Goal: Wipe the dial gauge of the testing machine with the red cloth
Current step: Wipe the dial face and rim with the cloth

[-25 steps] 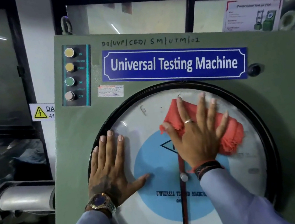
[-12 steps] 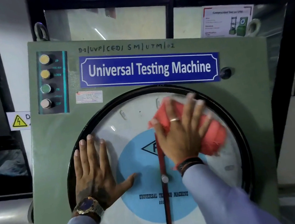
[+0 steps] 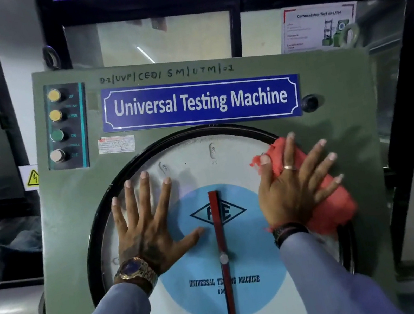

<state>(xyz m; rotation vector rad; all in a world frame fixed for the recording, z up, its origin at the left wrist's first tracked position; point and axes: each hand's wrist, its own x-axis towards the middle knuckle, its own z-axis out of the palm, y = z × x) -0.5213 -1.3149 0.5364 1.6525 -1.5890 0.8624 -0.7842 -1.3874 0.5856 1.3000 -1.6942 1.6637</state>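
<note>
From the head camera, the green testing machine fills the view, its large round dial gauge facing the person under a blue "Universal Testing Machine" nameplate. The right hand lies flat with fingers spread, pressing the red cloth against the gauge's upper right edge; the cloth overlaps the black rim and reaches onto the green panel beside it. The left hand, also open and splayed and holding nothing, rests flat on the left half of the dial face, a gold wristwatch at the wrist. The red pointer stands upright between the two hands. Four push buttons sit in a column at the panel's upper left.
</note>
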